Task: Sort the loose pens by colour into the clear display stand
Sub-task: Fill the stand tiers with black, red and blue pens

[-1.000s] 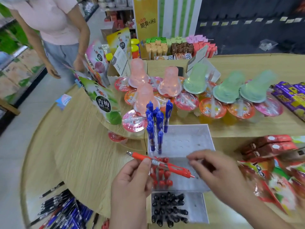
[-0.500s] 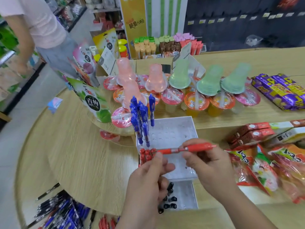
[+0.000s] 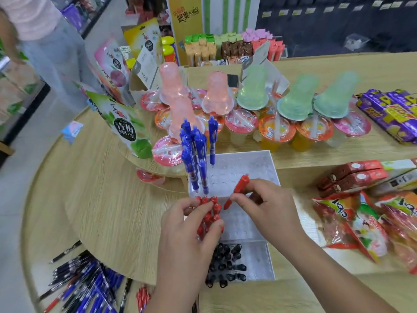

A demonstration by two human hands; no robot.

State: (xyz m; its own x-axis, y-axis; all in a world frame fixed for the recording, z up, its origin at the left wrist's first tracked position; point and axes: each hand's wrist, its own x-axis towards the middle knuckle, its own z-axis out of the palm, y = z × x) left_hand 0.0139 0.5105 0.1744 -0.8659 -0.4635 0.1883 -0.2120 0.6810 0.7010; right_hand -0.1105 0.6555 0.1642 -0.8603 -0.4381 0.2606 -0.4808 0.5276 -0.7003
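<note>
My right hand point(image 3: 266, 208) pinches one red plastic pen point(image 3: 239, 187), tilted over the middle of the clear plastic display stand point(image 3: 259, 159). My left hand point(image 3: 187, 229) curls round the standing red pens point(image 3: 208, 213), I think to make room.

My left hand point(image 3: 187, 231) covers several red pens point(image 3: 211, 213). My right hand point(image 3: 268, 208) hides the middle of the single red pen point(image 3: 240, 184). Loose pens point(image 3: 85, 288) left of my left hand: cut off, blurred.
</note>
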